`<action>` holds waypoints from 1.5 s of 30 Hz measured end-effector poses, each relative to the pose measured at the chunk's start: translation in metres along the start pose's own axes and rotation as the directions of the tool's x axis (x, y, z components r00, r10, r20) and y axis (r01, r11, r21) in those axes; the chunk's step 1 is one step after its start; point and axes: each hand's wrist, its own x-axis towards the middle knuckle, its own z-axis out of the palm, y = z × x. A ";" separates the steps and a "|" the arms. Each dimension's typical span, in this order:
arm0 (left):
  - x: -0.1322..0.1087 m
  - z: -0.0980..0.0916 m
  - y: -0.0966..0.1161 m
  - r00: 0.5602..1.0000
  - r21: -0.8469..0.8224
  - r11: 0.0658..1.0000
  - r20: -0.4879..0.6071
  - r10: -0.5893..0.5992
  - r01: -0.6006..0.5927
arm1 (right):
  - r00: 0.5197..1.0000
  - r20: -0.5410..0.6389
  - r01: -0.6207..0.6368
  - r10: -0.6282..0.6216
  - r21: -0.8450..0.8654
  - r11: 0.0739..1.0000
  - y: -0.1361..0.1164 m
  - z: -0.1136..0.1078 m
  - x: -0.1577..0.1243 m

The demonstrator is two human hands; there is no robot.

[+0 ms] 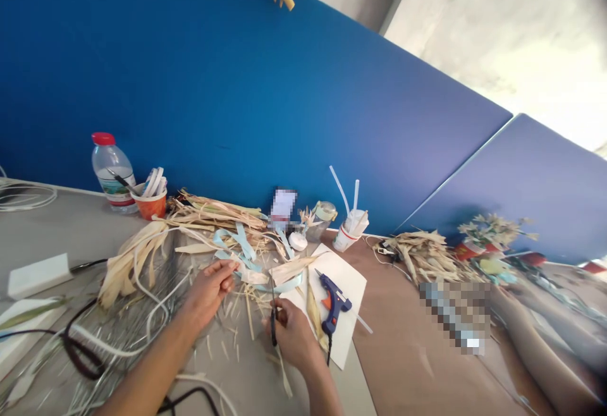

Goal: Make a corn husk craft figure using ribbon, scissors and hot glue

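Note:
My left hand (pixel 214 289) is closed, with fingertips and thumb pinched on a pale strip of husk (pixel 250 273) over the middle of the table. To its right, my right hand (pixel 290 330) is wrapped round black-handled scissors (pixel 273 324), their blades pointing away from me. Another pale husk piece (pixel 291 269) lies just beyond the blades. Light blue ribbon (pixel 244 245) curls behind my hands. Small cut slivers (pixel 225 346) are scattered on the table below. A blue glue gun (pixel 336 302) rests on a white board (pixel 353 277) right of my right hand.
Dried husks (pixel 218 210) lie along a blue partition (pixel 237 100). A bottle (pixel 114 172), an orange cup (pixel 150 204), a phone (pixel 283 207), a jar (pixel 322 220) and a cup with glue sticks (pixel 348 232) stand behind. Cables cross the left side. Another person's arms (pixel 535 346) reach in at right.

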 end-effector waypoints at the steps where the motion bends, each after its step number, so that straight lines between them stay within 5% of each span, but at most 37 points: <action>1: -0.001 0.000 0.000 1.000 0.015 1.000 0.012 0.001 -0.001 | 1.000 -0.017 0.010 -0.010 -0.042 0.999 -0.003 -0.001 -0.002; 5: -0.003 0.002 -0.001 0.996 0.073 0.997 0.079 0.031 -0.037 | 1.000 -0.009 0.006 -0.009 -0.235 0.972 -0.015 -0.004 -0.007; 12: -0.005 0.002 0.001 0.983 0.029 0.996 0.166 0.075 -0.081 | 0.982 -0.181 -0.057 -0.062 -0.585 0.809 -0.033 0.003 -0.005; 18: -0.010 0.004 0.006 0.957 -0.024 0.998 0.283 0.068 -0.064 | 0.998 -0.017 0.036 -0.062 -0.658 0.752 -0.033 0.015 -0.001; 25: -0.011 0.002 0.004 0.949 -0.025 0.999 0.313 0.046 -0.041 | 0.962 0.267 0.217 -0.058 -0.617 0.757 -0.052 -0.011 0.001; 31: -0.011 0.004 0.004 0.950 0.015 0.998 0.310 0.049 -0.056 | 0.986 0.158 0.153 -0.056 -0.721 0.676 -0.052 -0.005 0.003; 35: -0.014 0.008 0.006 0.953 0.035 0.998 0.301 0.034 -0.047 | 0.965 0.242 0.250 -0.105 -0.716 0.652 -0.048 0.000 0.007; 40: -0.013 0.009 0.005 0.957 0.008 0.999 0.289 0.032 -0.036 | 0.968 -0.031 0.162 -0.249 -0.679 0.716 -0.052 -0.002 0.016; 45: -0.012 0.006 0.004 0.959 -0.062 0.995 0.280 -0.052 0.072 | 0.796 -0.252 0.421 -0.550 -0.422 0.803 -0.042 0.003 0.020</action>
